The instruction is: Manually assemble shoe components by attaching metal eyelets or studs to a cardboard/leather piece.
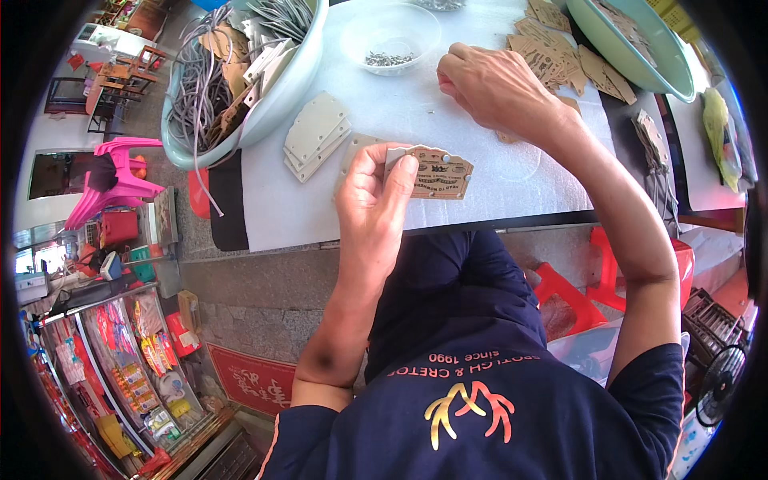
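Observation:
My left hand [374, 196] pinches a small stack of brown cardboard tags [436, 174] with printed faces, held just above the near edge of the white table [496, 188]. My right hand [490, 82] rests on the table farther back, fingers curled near a small clear bowl [390, 34] that holds tiny metal pieces. Whether those fingers hold something is hidden. More brown tags [550, 54] lie spread to the right of that hand.
A pale green basin [254, 120] at the left holds grey cords and tags. Grey blank tags [316, 134] lie beside it. Another green basin [650, 50] with tags sits at the back right. Red plastic stools [596, 284] stand under the table; a pink chair [116, 180] is at the left.

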A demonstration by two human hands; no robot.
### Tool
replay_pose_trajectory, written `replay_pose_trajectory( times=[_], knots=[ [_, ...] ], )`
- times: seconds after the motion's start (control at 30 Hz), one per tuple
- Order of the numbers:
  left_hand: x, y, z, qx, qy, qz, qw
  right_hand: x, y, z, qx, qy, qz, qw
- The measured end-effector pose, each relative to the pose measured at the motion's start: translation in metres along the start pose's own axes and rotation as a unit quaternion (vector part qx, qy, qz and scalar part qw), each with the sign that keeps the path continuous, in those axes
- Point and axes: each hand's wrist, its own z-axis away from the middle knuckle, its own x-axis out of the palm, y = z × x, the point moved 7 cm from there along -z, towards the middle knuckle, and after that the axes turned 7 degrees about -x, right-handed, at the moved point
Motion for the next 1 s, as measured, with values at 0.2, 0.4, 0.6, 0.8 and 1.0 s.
replay_pose_trajectory(
  times=[0.2,0.4,0.6,0.8,1.0],
  knots=[
    [-0.003,-0.006,-0.001,-0.025,0.021,0.031,0.999,-0.044,-0.037,0.012,0.008,0.075,-0.285,0.956],
    [0.005,-0.002,-0.001,-0.012,0.010,0.011,1.000,-0.045,-0.059,0.024,0.011,0.106,-0.282,0.953],
    [0.006,0.000,0.000,-0.006,0.010,-0.002,1.000,-0.049,-0.066,0.027,-0.020,0.127,-0.227,0.965],
    [0.006,0.001,0.002,0.004,0.015,0.001,1.000,-0.052,-0.073,0.026,-0.049,0.141,-0.169,0.974],
    [0.006,0.000,0.002,0.005,0.018,0.008,1.000,-0.052,-0.076,0.027,-0.050,0.143,-0.161,0.975]
  ],
)
